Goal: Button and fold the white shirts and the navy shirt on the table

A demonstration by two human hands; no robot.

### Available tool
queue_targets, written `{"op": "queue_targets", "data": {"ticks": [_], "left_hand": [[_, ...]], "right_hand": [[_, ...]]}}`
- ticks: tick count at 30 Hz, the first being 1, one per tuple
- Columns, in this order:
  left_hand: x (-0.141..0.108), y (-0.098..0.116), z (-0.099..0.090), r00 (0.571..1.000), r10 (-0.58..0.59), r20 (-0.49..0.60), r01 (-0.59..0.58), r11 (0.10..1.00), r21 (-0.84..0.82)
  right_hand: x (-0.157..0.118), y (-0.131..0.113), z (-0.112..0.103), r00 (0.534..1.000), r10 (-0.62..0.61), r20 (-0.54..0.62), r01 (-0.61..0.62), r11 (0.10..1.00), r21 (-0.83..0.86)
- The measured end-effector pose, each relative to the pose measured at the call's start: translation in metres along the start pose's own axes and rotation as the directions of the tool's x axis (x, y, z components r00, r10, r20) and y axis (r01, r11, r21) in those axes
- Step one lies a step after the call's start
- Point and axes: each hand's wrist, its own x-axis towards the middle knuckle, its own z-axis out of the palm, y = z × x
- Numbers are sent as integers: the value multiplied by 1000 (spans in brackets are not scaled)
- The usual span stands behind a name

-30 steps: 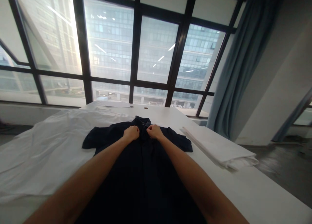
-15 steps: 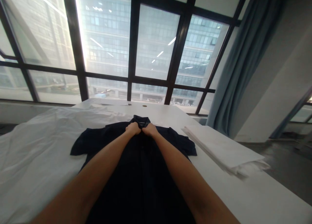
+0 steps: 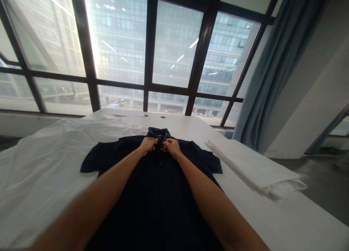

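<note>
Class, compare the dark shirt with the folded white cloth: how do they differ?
The shirt is dark navy; the cloth is white. The shirt lies spread out, sleeves to either side, while the cloth is folded into a flat stack. Both hands, left and right, grip the shirt near its collar; neither touches the cloth. Both lie on the table.

White worktop [image 3: 261, 214], with the objects that lay on it. A dark, short-sleeved shirt [image 3: 160, 192] was spread along the middle, its collar toward the far edge and its sleeves out to either side. A loose, wrinkled white cloth [image 3: 49, 160] covered much of the left side; whether the nearer sleeve overlapped it could not be determined. A folded white cloth [image 3: 251, 160] lay to the right, its near end ruffled. Toward the far edge were a flat white sheet [image 3: 125, 113] and two small round spots [image 3: 163, 117].
</note>
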Motion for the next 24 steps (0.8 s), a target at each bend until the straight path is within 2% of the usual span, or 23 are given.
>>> {"op": "queue_targets", "data": {"ticks": [6,12,18,21,24], "left_hand": [[-6,-10,-1,989,147,-19,-148,979,-141],[-10,-12,0,975,212,-66,-217,973,-81],[-11,-13,4,965,255,-55,-256,966,-18],[-9,-15,6,961,270,-62,-267,962,55],[-7,-16,8,957,284,-59,-274,953,131]], "right_hand": [[-7,4,0,992,-96,-79,87,991,-102],[-9,-1,0,998,1,-69,-4,999,-49],[-1,-1,1,982,79,-171,-87,995,-41],[-3,0,0,988,-18,-154,12,999,-38],[-7,3,0,986,-157,-48,155,987,-34]]}}
